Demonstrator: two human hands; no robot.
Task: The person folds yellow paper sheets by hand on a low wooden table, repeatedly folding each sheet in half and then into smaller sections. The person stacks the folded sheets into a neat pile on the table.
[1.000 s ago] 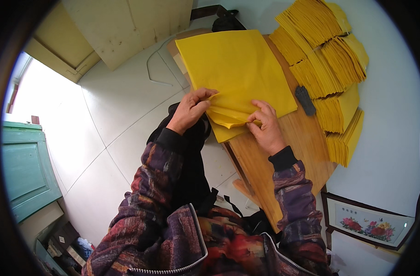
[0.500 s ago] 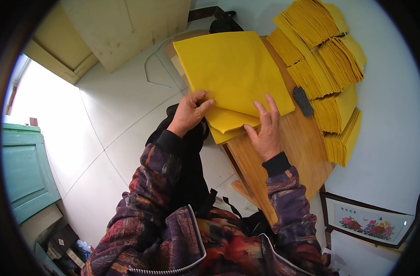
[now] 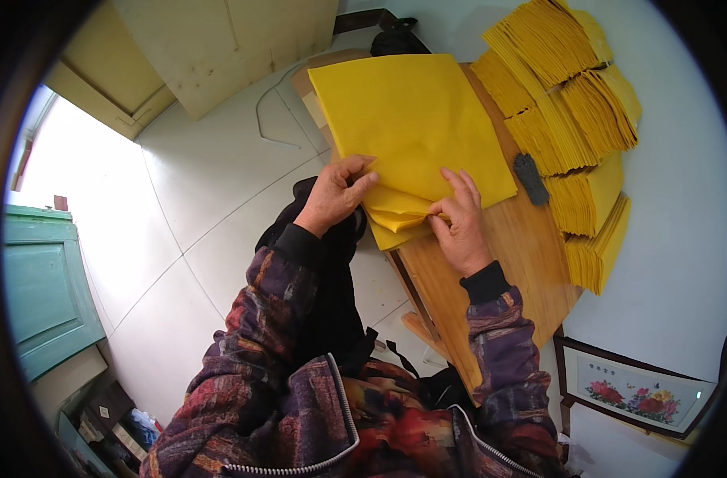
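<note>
A large yellow sheet [image 3: 415, 119], which looks like felt or soft cloth, lies over the far left part of a wooden table [image 3: 515, 275]. Its near edge is lifted into a fold. At the left end of that fold, my left hand [image 3: 337, 193] pinches the sheet between thumb and fingers. My right hand [image 3: 461, 225] grips the folded edge nearer the middle with thumb and index finger, its other fingers raised. More yellow material shows beneath the fold. Whether it is one sheet or several cannot be made out.
Stacks of folded yellow sheets [image 3: 574, 119] line the table's right side against the wall. Beside them lies a dark grey bundle [image 3: 531, 179]. A framed flower picture [image 3: 634, 388] leans at the lower right. A teal cabinet [image 3: 48, 287] stands left, beyond the tiled floor [image 3: 220, 231].
My right thumb and index finger have closed on the sheet's edge, and the fold there has bunched up. My left hand keeps its pinch. The whole view has shifted slightly.
</note>
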